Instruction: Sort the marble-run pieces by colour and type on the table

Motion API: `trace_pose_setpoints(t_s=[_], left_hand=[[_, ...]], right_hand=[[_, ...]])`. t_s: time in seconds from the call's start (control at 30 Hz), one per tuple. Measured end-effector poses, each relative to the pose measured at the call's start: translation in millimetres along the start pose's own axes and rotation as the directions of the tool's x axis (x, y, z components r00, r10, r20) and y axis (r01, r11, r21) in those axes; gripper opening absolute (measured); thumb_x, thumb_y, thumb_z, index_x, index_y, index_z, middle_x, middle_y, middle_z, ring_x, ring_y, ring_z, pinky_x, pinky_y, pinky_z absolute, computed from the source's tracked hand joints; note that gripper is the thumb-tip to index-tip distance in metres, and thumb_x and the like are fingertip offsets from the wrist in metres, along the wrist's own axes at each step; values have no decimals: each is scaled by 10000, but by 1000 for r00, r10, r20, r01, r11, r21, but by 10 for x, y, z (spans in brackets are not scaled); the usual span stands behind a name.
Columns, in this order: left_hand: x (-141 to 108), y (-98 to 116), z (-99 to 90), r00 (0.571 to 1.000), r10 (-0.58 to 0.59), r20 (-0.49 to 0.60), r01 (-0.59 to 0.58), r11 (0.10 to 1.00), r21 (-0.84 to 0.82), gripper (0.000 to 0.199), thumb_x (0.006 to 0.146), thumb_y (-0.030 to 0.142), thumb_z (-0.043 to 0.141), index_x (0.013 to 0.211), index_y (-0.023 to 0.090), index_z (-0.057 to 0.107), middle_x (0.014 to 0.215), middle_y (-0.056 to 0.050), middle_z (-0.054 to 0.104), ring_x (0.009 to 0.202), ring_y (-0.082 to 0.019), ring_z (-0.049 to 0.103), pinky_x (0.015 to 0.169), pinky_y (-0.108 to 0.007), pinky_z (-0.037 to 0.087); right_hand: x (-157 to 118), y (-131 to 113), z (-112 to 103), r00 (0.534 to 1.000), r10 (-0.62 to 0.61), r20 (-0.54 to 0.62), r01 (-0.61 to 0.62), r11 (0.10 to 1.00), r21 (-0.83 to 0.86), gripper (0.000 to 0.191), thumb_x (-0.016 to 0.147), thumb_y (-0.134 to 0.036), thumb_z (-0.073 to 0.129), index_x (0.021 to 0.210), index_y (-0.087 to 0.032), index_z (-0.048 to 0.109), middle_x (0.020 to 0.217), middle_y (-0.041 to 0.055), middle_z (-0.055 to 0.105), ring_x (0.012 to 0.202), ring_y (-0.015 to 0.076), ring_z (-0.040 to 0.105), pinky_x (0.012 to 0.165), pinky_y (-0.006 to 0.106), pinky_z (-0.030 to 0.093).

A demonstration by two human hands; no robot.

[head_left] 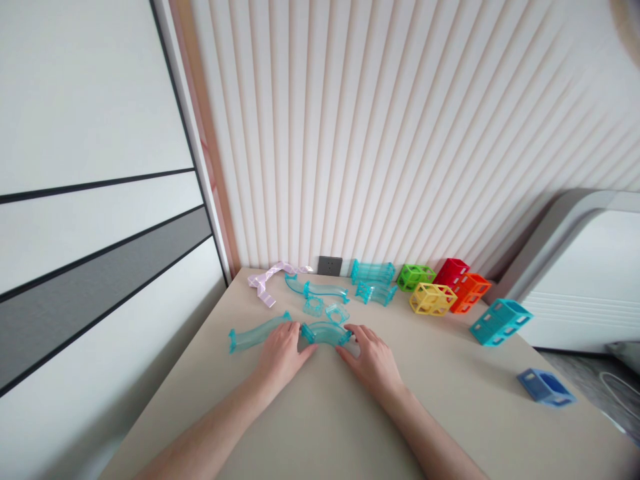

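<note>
A curved, translucent teal track piece [326, 333] lies crosswise in front of me on the table. My left hand [283, 348] pinches its left end between thumb and fingers, and my right hand [373, 355] has closed on its right end. Just left of my left hand lies a longer teal track piece [257, 333] with flanged ends. Beyond the curved piece are two small teal square pieces with round holes, one at left [313, 306] and one at right [337, 313]. Behind them lies a wavy teal track piece [325, 291].
The beige table [330, 427] stands against a ribbed wall with a dark socket [330, 266]. A lilac track piece [265, 283] is at back left. More teal track [373, 272] stands at the back. Yellow [433, 299], green, red, orange, teal [501, 322] and blue [546, 387] blocks are right.
</note>
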State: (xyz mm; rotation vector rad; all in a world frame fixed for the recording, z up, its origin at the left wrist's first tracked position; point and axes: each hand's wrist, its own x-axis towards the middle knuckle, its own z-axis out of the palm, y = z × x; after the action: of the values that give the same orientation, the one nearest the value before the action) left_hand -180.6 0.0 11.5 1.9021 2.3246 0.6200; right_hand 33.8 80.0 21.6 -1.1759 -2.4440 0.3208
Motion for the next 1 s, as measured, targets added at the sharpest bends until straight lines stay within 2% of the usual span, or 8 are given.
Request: trace_pose_setpoints(t_s=[0.3, 0.63, 0.73, 0.83, 0.93, 1.0], left_hand=[[0, -16, 21, 1000, 6, -10, -6, 1000, 7, 207, 884, 374, 655, 967, 187, 626, 955, -103, 705, 962, -299, 679, 857, -386, 504], [-11, -13, 45, 999, 36, -34, -34, 998, 58, 229, 886, 387, 668, 988, 186, 633, 948, -106, 705, 974, -316, 685, 842, -390, 511], [-12, -33, -58, 989, 109, -102, -101, 991, 85, 306, 890, 445, 674, 1060, 194, 631, 999, -109, 704, 1003, -318, 677, 865, -393, 500], [18, -118, -273, 959, 173, -226, -153, 983, 102, 326, 956, 477, 570, 1123, 201, 619, 1053, -112, 698, 1017, -303, 664, 885, -396, 482], [78, -272, -468, 933, 120, -339, -67, 984, 164, 299, 1009, 426, 464, 1082, 190, 632, 1030, -121, 699, 1008, -295, 655, 880, -392, 471], [116, -377, -518, 945, 72, -318, 7, 970, 241, 279, 1008, 371, 456, 1075, 176, 644, 1029, -131, 697, 1003, -314, 650, 856, -406, 470]], right_hand=[[-15, -13, -6, 1000, 23, 21, -22, 999, -34, 475, 885, -374, 676, 1327, -252, 552, 1125, 72, 724, 959, 230, 709, 849, 339, 538], [-26, -30, 58, 1000, 16, 2, -16, 996, -92, 422, 927, -347, 634, 1326, -235, 558, 1140, 92, 728, 1056, 262, 687, 918, 380, 529], [-22, -22, 50, 1000, 20, 9, -19, 995, -96, 443, 925, -354, 636, 1340, -230, 547, 1143, 93, 724, 1051, 258, 688, 915, 370, 527], [-20, -28, 23, 999, 29, 13, -28, 995, -95, 473, 915, -367, 644, 1358, -245, 533, 1151, 87, 722, 1061, 257, 685, 922, 367, 522], [-19, -45, -2, 999, 42, 34, -39, 995, -87, 510, 905, -377, 654, 1377, -236, 523, 1156, 94, 721, 1075, 269, 679, 935, 384, 516], [-15, -57, -11, 998, 51, 47, -47, 996, -80, 514, 900, -370, 658, 1379, -234, 527, 1152, 97, 723, 1074, 270, 679, 936, 383, 514]])
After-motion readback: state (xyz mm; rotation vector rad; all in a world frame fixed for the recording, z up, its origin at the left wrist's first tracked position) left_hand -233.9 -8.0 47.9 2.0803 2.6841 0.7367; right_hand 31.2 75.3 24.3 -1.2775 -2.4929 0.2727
